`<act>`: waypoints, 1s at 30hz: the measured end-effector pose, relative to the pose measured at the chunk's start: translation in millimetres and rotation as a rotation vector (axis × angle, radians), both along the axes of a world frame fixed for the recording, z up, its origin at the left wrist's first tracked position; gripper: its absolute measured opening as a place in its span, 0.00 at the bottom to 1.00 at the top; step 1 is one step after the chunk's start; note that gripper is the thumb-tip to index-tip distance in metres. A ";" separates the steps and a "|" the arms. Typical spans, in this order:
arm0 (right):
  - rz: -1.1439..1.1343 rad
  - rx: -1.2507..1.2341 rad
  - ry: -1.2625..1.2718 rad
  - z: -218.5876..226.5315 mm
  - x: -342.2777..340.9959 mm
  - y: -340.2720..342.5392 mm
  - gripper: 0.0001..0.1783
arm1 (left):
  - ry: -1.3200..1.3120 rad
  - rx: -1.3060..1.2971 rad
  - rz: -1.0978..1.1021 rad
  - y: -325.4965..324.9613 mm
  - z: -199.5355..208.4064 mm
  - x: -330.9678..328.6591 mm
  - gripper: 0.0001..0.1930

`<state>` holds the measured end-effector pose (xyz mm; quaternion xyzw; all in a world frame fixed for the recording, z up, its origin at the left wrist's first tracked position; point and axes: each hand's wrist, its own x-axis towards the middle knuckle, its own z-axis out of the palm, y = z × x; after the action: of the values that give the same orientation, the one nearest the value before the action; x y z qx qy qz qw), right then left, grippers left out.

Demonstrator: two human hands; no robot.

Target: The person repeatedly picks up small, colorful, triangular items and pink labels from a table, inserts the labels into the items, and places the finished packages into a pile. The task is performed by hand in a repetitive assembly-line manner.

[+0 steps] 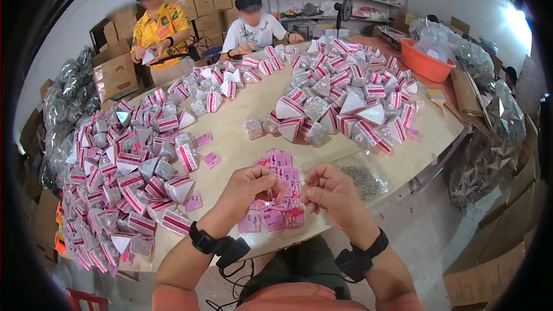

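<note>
The left hand and right hand are held slightly apart over the bench, fingertips pinched in each; whether anything small is gripped cannot be told. Pink cards are heaped beneath and between them. A clear bag of metal pieces is laid beside the right hand. Farther out, wrapped packets are piled; beyond, a person in yellow is seen.
</note>
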<state>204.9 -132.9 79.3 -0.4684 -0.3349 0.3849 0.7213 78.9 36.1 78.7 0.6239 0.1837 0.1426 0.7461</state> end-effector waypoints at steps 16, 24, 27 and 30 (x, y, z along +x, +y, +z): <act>-0.242 -0.012 -0.525 -30.1 -11.7 22.6 0.03 | -0.014 0.011 -0.084 -12.0 -9.2 -1.9 0.06; -0.421 -0.036 -0.332 -37.8 -26.6 31.8 0.02 | -0.037 0.057 -0.044 -13.4 -15.3 0.5 0.05; -0.416 -0.016 -0.252 -39.3 -26.0 33.0 0.02 | -0.049 0.097 -0.025 -11.7 -17.8 0.2 0.04; -0.396 0.049 -0.203 -42.3 -25.2 34.2 0.02 | -0.037 0.117 -0.038 -10.2 -19.4 -0.2 0.05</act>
<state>179.7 -98.6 37.0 -0.5436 -0.3166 0.1784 0.7566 78.7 25.9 59.4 0.6671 0.1491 0.1503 0.7142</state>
